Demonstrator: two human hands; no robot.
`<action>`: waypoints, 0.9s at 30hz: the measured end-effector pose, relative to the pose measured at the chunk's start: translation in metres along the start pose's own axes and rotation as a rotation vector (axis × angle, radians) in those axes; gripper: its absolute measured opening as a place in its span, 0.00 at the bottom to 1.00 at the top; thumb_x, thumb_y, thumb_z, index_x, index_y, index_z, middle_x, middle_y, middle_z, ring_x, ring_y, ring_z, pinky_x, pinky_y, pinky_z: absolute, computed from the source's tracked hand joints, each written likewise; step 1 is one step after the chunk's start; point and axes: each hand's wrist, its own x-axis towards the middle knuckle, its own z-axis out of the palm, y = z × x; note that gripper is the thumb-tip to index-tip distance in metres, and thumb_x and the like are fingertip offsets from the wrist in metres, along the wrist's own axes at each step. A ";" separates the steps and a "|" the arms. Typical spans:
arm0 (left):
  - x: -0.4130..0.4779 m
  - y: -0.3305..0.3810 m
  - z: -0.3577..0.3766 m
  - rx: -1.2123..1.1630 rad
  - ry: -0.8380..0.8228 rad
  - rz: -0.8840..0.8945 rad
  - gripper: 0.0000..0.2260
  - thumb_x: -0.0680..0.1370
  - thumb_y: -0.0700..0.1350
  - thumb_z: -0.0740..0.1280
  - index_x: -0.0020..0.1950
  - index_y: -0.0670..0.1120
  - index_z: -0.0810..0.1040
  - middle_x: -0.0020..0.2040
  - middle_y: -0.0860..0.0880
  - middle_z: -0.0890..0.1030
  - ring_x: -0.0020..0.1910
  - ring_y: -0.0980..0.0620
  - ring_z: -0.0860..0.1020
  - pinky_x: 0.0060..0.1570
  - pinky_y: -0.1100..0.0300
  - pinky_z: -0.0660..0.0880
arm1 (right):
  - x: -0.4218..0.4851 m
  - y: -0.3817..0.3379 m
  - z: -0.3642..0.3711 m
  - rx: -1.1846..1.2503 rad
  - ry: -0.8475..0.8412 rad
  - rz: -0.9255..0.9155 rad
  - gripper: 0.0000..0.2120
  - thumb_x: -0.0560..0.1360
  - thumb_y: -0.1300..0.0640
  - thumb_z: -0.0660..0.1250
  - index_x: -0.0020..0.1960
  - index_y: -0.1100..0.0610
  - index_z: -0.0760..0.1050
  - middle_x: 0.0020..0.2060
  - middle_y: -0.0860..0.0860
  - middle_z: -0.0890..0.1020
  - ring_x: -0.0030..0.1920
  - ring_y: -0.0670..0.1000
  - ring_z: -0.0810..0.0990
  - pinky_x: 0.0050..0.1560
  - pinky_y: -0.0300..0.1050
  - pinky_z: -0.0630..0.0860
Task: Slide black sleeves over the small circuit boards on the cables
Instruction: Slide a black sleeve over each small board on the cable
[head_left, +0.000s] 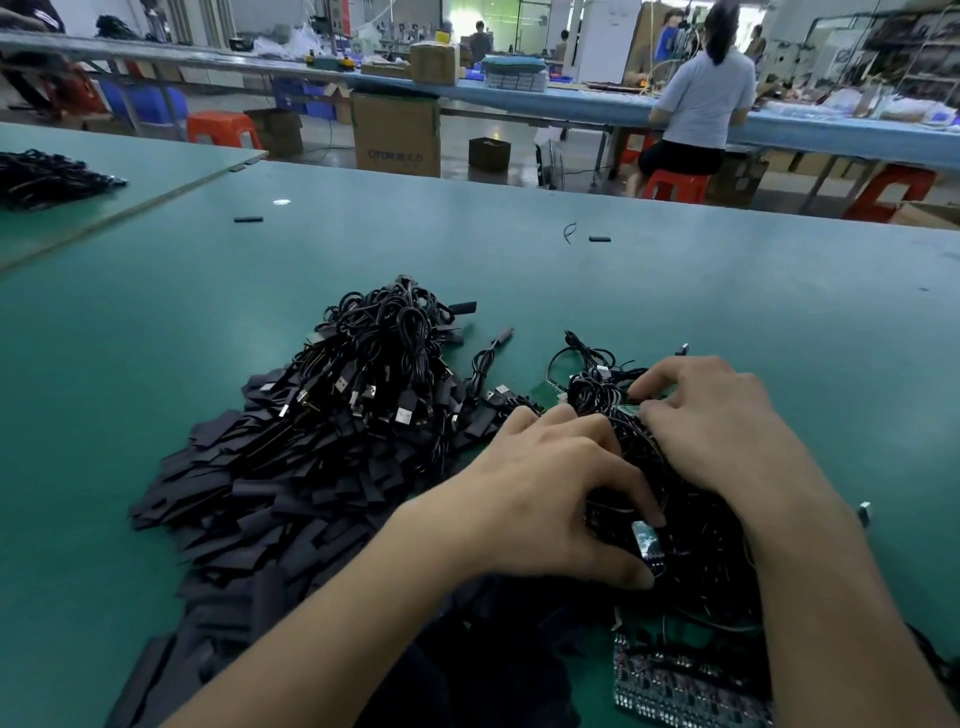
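A heap of flat black sleeves (270, 488) covers the green table (675, 301) at the left of centre. On its far side lies a bundle of black USB cables (384, 364). Both hands dig into a second tangle of black cables (696, 551) at the right. My left hand (545, 488) has its fingers curled into this tangle, and a small circuit board (647, 543) shows under its thumb. My right hand (711, 421) presses bent fingers into the far part of the same tangle. Green boards (545, 391) peek out beyond the fingers.
A panel of joined circuit boards (675, 686) lies at the near edge under my right forearm. Two stray sleeves (248, 219) (599, 239) rest far out on the table. Another cable pile (47, 176) sits on the left table. A person (701, 98) sits at a far bench.
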 end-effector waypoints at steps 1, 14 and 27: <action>0.000 0.002 0.002 0.010 0.005 0.012 0.20 0.68 0.65 0.74 0.59 0.65 0.80 0.51 0.59 0.71 0.55 0.57 0.66 0.56 0.54 0.60 | 0.000 0.000 0.000 0.000 0.000 0.004 0.09 0.76 0.56 0.64 0.47 0.42 0.77 0.53 0.55 0.80 0.50 0.57 0.80 0.56 0.52 0.78; 0.006 0.006 0.005 0.118 0.126 -0.009 0.10 0.81 0.56 0.63 0.58 0.58 0.82 0.53 0.56 0.84 0.56 0.53 0.80 0.56 0.51 0.70 | 0.000 0.000 -0.003 0.108 0.112 -0.017 0.08 0.77 0.54 0.63 0.42 0.47 0.78 0.44 0.55 0.84 0.46 0.58 0.82 0.55 0.52 0.79; -0.006 -0.024 -0.057 -0.990 1.261 -0.179 0.09 0.86 0.42 0.53 0.50 0.48 0.70 0.43 0.48 0.84 0.44 0.47 0.85 0.47 0.52 0.82 | 0.001 -0.004 0.001 0.228 0.138 -0.102 0.11 0.80 0.48 0.62 0.50 0.51 0.81 0.41 0.52 0.85 0.45 0.54 0.83 0.55 0.51 0.79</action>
